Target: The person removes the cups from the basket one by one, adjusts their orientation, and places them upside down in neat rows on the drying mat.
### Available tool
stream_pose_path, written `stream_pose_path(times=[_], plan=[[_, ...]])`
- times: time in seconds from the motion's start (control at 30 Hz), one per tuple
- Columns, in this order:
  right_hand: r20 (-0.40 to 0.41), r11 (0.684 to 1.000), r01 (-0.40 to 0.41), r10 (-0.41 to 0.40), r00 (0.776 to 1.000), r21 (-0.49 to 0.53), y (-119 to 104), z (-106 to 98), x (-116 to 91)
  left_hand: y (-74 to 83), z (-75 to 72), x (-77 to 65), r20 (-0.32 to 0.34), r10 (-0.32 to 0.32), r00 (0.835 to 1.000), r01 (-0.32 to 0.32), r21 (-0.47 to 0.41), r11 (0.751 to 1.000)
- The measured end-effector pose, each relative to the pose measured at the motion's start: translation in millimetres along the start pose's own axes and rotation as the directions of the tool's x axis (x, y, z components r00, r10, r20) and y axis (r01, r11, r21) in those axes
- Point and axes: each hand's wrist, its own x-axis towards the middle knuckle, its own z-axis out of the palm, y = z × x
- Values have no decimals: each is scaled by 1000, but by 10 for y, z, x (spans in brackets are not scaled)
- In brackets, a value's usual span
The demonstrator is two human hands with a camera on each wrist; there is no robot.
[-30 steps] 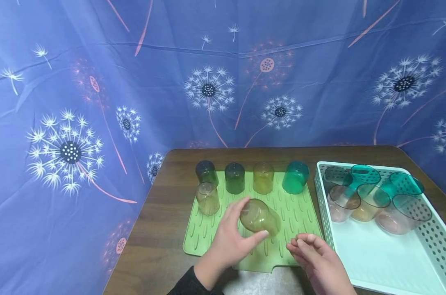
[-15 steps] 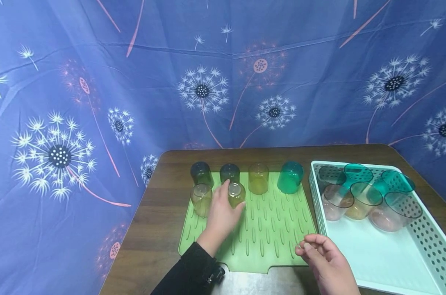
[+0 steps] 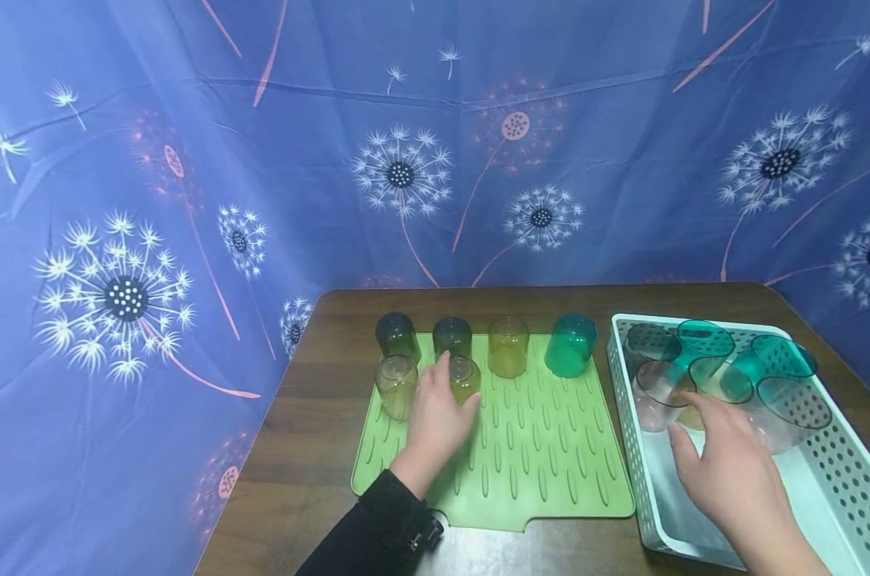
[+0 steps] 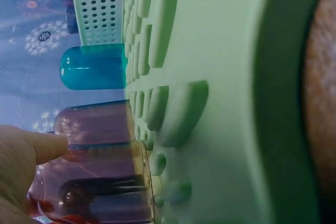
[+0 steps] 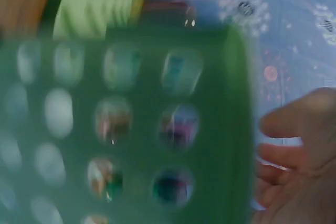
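Note:
My left hand (image 3: 438,420) curls round an upturned amber glass (image 3: 467,382) in the front row on the green ribbed mat (image 3: 536,480). In the left wrist view, that glass (image 4: 105,192) has its rim down at the mat and a fingertip lies along its side. My right hand (image 3: 737,472) is over the white perforated basket (image 3: 664,496), thumb and fingers spread, fingertips right at the front glasses. An amber glass (image 3: 716,374) in there is partly hidden by it. The right wrist view shows the same hand (image 5: 302,161) beside the blurred basket wall (image 5: 220,129).
Another upturned amber glass (image 3: 397,392) stands left of my left hand. Behind are two dark glasses (image 3: 396,336), a yellow glass (image 3: 508,348) and a teal glass (image 3: 572,346), all upside down. Teal, grey and pinkish glasses (image 3: 791,408) stand upright in the basket. Blue patterned cloth (image 3: 291,200) hangs behind.
My left hand has carried the tilted amber glass leftward and stood it upside down on the mat, then stayed there. My right hand has moved from the mat's front right over the basket, its fingers spreading.

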Motion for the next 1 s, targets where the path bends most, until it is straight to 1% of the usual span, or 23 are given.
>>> stream_pose_path(times=[0.07, 0.13, 0.17, 0.23, 0.33, 0.4, 0.5, 0.57, 0.6, 0.67, 0.73, 0.8, 0.87, 0.9, 0.93, 1.0], plan=[[55, 995, 68, -64, 996, -66, 88, 43, 67, -12, 9, -10, 3, 0, 1000, 1, -8, 1000], [96, 989, 107, -97, 991, -101, 139, 96, 91, -25, 19, -25, 2, 5, 1000, -5, -10, 1000], [96, 986, 124, -113, 989, -112, 160, 120, 95, -29, 20, -34, -2, 11, 1000, -11, -9, 1000], [66, 982, 138, -131, 989, -130, 186, 152, 95, -26, 16, -57, -12, 18, 1000, -19, -6, 1000], [-18, 981, 125, -129, 992, -148, 187, 168, 104, 9, -16, -108, -53, 40, 998, -40, -1, 999], [-62, 982, 111, -121, 991, -150, 185, 171, 104, 46, -47, -153, -99, 58, 993, -59, -5, 998], [-88, 987, 99, -111, 990, -129, 188, 178, 93, 104, -94, -231, -175, 115, 978, -119, -14, 993], [-90, 989, 91, -102, 991, -113, 196, 192, 90, 135, -125, -283, -210, 160, 965, -169, -29, 985], [-79, 991, 77, -86, 993, -110, 197, 194, 95, 150, -140, -307, -219, 181, 959, -195, -40, 980], [-61, 994, 34, -41, 997, -104, 188, 187, 106, 176, -167, -356, -218, 208, 954, -229, -74, 971], [-55, 995, -13, 8, 998, -100, 171, 150, 104, 198, -186, -403, -209, 219, 953, -248, -125, 961], [-91, 995, -58, 50, 995, -78, 135, 94, 74, 218, -199, -449, -186, 222, 957, -255, -181, 950], [-182, 996, -89, 86, 980, -13, 65, 28, 22, 235, -207, -493, -155, 223, 963, -255, -239, 937], [-241, 995, -96, 99, 965, 24, 17, 4, -11, 244, -214, -514, -137, 227, 964, -257, -266, 929], [-302, 993, -97, 113, 946, 67, -40, -13, -43, 253, -222, -534, -112, 232, 966, -255, -291, 922], [-372, 977, -128, 184, 910, 169, -171, -27, -103, 276, -242, -575, -56, 254, 965, -258, -331, 907]])
